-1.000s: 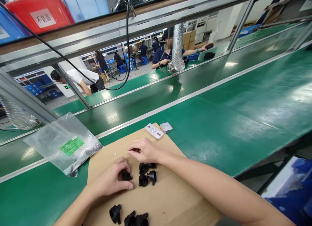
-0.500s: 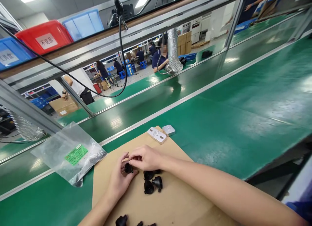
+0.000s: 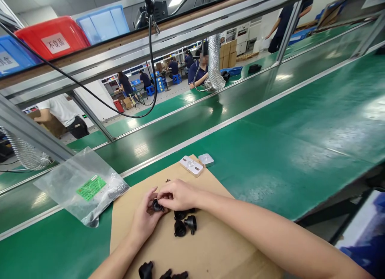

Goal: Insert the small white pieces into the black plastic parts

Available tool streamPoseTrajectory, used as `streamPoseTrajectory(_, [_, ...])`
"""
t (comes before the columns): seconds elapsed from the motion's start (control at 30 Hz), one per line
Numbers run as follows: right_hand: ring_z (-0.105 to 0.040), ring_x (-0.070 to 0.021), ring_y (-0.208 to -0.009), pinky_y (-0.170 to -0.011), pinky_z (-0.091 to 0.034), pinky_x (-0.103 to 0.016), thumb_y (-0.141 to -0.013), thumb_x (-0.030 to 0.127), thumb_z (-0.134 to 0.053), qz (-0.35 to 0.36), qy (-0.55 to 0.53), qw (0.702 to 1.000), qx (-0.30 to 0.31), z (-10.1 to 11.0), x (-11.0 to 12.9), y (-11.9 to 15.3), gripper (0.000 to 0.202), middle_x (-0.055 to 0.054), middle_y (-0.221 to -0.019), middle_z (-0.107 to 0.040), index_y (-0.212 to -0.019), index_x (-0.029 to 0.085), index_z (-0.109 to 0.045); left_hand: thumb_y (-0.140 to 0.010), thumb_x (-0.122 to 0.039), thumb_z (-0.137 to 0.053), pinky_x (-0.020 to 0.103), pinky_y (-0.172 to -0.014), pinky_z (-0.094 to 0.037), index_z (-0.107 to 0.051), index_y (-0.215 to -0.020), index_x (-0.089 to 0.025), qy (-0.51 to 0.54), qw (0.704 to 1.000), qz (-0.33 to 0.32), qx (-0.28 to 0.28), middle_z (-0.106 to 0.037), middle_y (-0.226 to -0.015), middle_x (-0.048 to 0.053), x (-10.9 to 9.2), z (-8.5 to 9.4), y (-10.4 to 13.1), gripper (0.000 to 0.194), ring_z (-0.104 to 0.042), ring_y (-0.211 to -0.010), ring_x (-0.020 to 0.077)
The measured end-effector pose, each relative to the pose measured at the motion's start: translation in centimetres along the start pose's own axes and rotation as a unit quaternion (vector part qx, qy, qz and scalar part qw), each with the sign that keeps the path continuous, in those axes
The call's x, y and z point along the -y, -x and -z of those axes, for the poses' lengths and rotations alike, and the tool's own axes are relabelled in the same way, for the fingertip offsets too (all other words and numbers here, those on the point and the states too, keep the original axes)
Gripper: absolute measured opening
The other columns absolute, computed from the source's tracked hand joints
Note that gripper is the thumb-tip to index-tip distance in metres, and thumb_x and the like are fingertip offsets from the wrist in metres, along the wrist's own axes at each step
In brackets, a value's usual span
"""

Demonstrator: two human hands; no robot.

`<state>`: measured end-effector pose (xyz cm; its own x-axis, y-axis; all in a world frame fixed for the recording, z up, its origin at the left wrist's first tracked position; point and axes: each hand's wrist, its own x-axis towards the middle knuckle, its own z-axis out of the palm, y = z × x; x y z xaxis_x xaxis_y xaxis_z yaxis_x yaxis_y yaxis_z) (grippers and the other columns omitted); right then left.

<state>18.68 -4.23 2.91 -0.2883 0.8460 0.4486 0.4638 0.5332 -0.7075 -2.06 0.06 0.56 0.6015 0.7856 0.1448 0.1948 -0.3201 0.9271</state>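
My left hand (image 3: pixel 146 221) is closed round a small black cup-shaped plastic part (image 3: pixel 157 205), its round face turned up. My right hand (image 3: pixel 178 195) is pinched at that part's rim; whatever lies between its fingertips is hidden. Just right of the hands, a black funnel-shaped part (image 3: pixel 179 228) and another one with a short stem (image 3: pixel 191 223) lie on the brown cardboard (image 3: pixel 222 247), with more partly under my right wrist. Near the bottom edge are several other black parts (image 3: pixel 146 270). A few tiny dark pieces (image 3: pixel 167 180) lie beyond my right hand.
A silver block with two slots (image 3: pixel 191 166) and a smaller silver block (image 3: pixel 206 160) sit at the cardboard's far corner. Left lies a clear plastic bag (image 3: pixel 87 191) with a green label. A metal frame carries a red bin (image 3: pixel 54 38). People work beyond the green bench (image 3: pixel 270 150).
The black part in my left hand has tilted so its round face shows more. My right hand stays pinched at it. In the background, a person in a white shirt has moved left.
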Motion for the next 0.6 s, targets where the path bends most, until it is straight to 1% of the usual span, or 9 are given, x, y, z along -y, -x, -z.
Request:
streamPoseTrajectory(0.07, [-0.059, -0.0123, -0.064, -0.062, -0.042, -0.022, -0.082, 0.010, -0.066, 0.020, 0.045, 0.999, -0.012, -0.1, -0.2, 0.0, 0.012, 0.003, -0.071, -0.068, -0.080, 0.020, -0.073, -0.080, -0.040, -0.084, 0.037, -0.086, -0.061, -0.053, -0.132, -0.028, 0.003, 1.000, -0.008, -0.018, -0.070, -0.117, 0.008, 0.3, 0.1, 0.0, 0.061, -0.073, -0.100, 0.0265])
streamPoseTrajectory(0.17, [-0.059, -0.0131, -0.066, -0.064, -0.041, -0.023, -0.082, 0.010, -0.067, 0.034, 0.082, 0.996, -0.022, -0.2, -0.5, -0.1, 0.013, 0.002, -0.072, -0.068, -0.083, 0.021, -0.075, -0.082, -0.041, -0.080, 0.035, -0.081, -0.061, -0.063, -0.120, -0.024, -0.054, 0.997, -0.039, -0.041, -0.073, -0.109, 0.006, 0.6, 0.4, -0.1, 0.045, -0.072, -0.093, 0.0238])
streamPoseTrajectory(0.23, [-0.059, -0.0133, -0.066, -0.063, -0.040, -0.023, -0.080, 0.011, -0.070, 0.032, 0.090, 0.995, -0.023, -0.2, -0.6, -0.2, 0.011, 0.002, -0.072, -0.068, -0.082, 0.020, -0.075, -0.087, -0.039, -0.076, 0.032, -0.078, -0.059, -0.069, -0.114, -0.024, -0.106, 0.992, -0.063, -0.038, -0.074, -0.105, 0.006, 0.6, 0.7, -0.2, 0.033, -0.070, -0.086, 0.0210])
streamPoseTrajectory(0.27, [-0.059, -0.0132, -0.065, -0.062, -0.039, -0.023, -0.079, 0.011, -0.071, 0.032, 0.092, 0.995, -0.023, -0.2, -0.6, -0.2, 0.011, 0.003, -0.070, -0.068, -0.080, 0.020, -0.075, -0.089, -0.038, -0.074, 0.031, -0.076, -0.058, -0.070, -0.114, -0.024, -0.122, 0.989, -0.073, -0.032, -0.074, -0.105, 0.006, 0.6, 0.8, -0.2, 0.029, -0.069, -0.084, 0.0200])
streamPoseTrajectory(0.33, [-0.057, -0.0125, -0.064, -0.060, -0.037, -0.023, -0.079, 0.009, -0.071, 0.032, 0.099, 0.994, -0.027, -0.2, -0.4, -0.2, 0.011, 0.003, -0.069, -0.067, -0.076, 0.020, -0.072, -0.091, -0.039, -0.071, 0.030, -0.073, -0.057, -0.071, -0.118, -0.024, -0.133, 0.987, -0.082, -0.026, -0.073, -0.105, 0.006, 0.7, 0.9, -0.3, 0.031, -0.067, -0.080, 0.0189])
streamPoseTrajectory(0.4, [-0.055, -0.0118, -0.062, -0.058, -0.033, -0.024, -0.080, 0.009, -0.070, 0.031, 0.112, 0.992, -0.040, -0.3, -0.2, -0.2, 0.013, 0.004, -0.070, -0.067, -0.072, 0.020, -0.069, -0.092, -0.040, -0.071, 0.030, -0.072, -0.056, -0.069, -0.125, -0.023, -0.130, 0.988, -0.078, -0.029, -0.073, -0.103, 0.006, 0.9, 0.9, -0.3, 0.037, -0.065, -0.078, 0.0185])
streamPoseTrajectory(0.47, [-0.053, -0.0115, -0.062, -0.056, -0.029, -0.025, -0.082, 0.010, -0.069, 0.027, 0.134, 0.989, -0.060, -0.4, 0.1, -0.3, 0.015, 0.003, -0.070, -0.066, -0.069, 0.019, -0.065, -0.093, -0.043, -0.069, 0.030, -0.070, -0.056, -0.062, -0.137, -0.022, -0.115, 0.991, -0.059, -0.035, -0.072, -0.097, 0.005, 1.2, 0.8, -0.2, 0.049, -0.065, -0.076, 0.0183])
streamPoseTrajectory(0.53, [-0.053, -0.0118, -0.063, -0.055, -0.026, -0.027, -0.083, 0.012, -0.068, 0.021, 0.155, 0.984, -0.082, -0.7, 0.4, -0.3, 0.017, 0.003, -0.070, -0.065, -0.069, 0.019, -0.064, -0.096, -0.044, -0.065, 0.031, -0.074, -0.058, -0.051, -0.147, -0.024, -0.085, 0.995, -0.044, -0.033, -0.071, -0.102, 0.006, 1.4, 0.6, -0.1, 0.057, -0.067, -0.084, 0.0201])
streamPoseTrajectory(0.6, [-0.055, -0.0122, -0.065, -0.055, -0.026, -0.027, -0.085, 0.012, -0.067, 0.020, 0.160, 0.982, -0.101, -0.8, 0.7, -0.4, 0.016, 0.002, -0.073, -0.067, -0.071, 0.019, -0.064, -0.099, -0.043, -0.061, 0.034, -0.086, -0.058, -0.048, -0.148, -0.026, -0.047, 0.998, -0.045, -0.026, -0.067, -0.119, 0.008, 1.4, 0.4, -0.1, 0.053, -0.066, -0.102, 0.0229])
